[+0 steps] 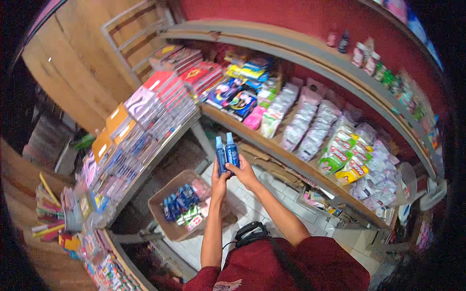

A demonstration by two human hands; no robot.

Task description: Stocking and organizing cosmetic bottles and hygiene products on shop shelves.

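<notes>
Two blue spray bottles with pale blue caps are held upright, side by side, in front of me. My left hand (pixel 219 178) is closed around the left spray bottle (pixel 220 156). The right spray bottle (pixel 232 151), which bears white writing, is in my right hand (pixel 244 172), the thumb across its lower front. Below and to the left, an open cardboard box (pixel 160 222) on the floor holds several more blue bottles (pixel 178 202) and green-and-white packs (pixel 189 218).
A wooden shelf (pixel 251 136) with packaged goods runs along the right, under an upper shelf (pixel 291 47) of small bottles. Stacked notebooks (pixel 171 87) and envelopes (pixel 120 122) cover the left counter. White tiles (pixel 280 203) floor the space; a pencil holder (pixel 71 218) stands far left.
</notes>
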